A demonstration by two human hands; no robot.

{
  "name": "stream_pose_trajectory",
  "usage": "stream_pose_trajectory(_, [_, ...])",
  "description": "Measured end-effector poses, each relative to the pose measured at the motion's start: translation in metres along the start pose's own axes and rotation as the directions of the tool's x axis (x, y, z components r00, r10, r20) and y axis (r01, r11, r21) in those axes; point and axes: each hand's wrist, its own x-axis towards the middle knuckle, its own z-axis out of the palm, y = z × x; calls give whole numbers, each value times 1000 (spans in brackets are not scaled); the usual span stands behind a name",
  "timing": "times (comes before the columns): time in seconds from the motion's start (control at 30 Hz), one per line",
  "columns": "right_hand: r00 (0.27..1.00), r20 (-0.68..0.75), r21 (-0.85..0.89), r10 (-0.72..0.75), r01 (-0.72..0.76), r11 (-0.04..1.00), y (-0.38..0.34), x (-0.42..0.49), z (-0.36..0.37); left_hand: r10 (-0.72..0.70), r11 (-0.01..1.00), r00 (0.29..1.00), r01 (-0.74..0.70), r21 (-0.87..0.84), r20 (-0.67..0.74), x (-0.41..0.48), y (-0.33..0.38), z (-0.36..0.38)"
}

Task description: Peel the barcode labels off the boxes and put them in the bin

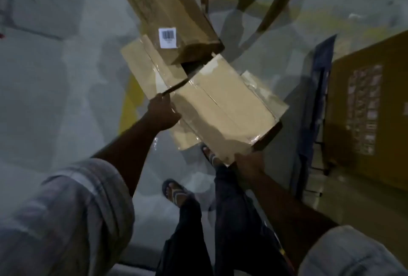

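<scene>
Cardboard box point(223, 108) held, barcode label point(167, 37) beyond fingers point(170, 109)

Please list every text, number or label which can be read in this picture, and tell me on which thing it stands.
No text here can be read as words.
Barcode label on the far box: black bars show; the line below them is too small to read.
Print block on the big box at right: blurred, unreadable.
Held box: tape only, no text visible.
</scene>
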Motion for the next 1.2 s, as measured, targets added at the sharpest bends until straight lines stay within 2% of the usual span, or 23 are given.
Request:
stream_pose_trajectory(0.07, [995,49,196,88,-96,976,5,9,14,-52,999,999,52,9,-7,12,0,9])
stream_pose_trajectory(0.13, [989,133,330,68,-109,938,1,8,24,-60,995,996,65,-71,66,13,6,10])
stream_pose_trajectory(0.2, [988,149,374,48,-101,922,-8,6,26,-54,982,993,72,-174,105,14,9,8])
stream_pose_trajectory(0.27, [998,54,405,16,-36,913,-19,4,16,-35,981,995,53,-188,98,11,17,-7])
stream_pose_trajectory(0.4, [982,-163,350,-98,150,925,-30,-22,-20,-16,966,999,24,-256,34,-4,39,-57])
stream_pose_trajectory(0.5, [926,-308,409,-218,335,849,-56,-47,-53,14,964,999,-24,-266,-39,-19,59,-95])
stream_pose_trajectory(0.6, [885,-380,472,-268,435,767,-94,-70,-84,25,977,989,-54,-205,-144,-42,72,-128])
stream_pose_trajectory(0.77, [751,-450,192,-483,609,769,-147,-128,-109,-44,991,945,1,-132,-324,-93,72,-166])
stream_pose_trajectory(0.83, [687,-431,87,-585,677,731,-163,-152,-108,-75,993,927,36,-110,-367,-118,69,-173])
stream_pose_trajectory(1.03, [531,-230,-202,-816,794,573,-193,-226,-101,-217,973,828,142,-180,-517,-197,50,-195])
stream_pose_trajectory(1.2, [368,6,-314,-930,884,348,-211,-293,-80,-393,917,724,264,-298,-568,-271,12,-220])
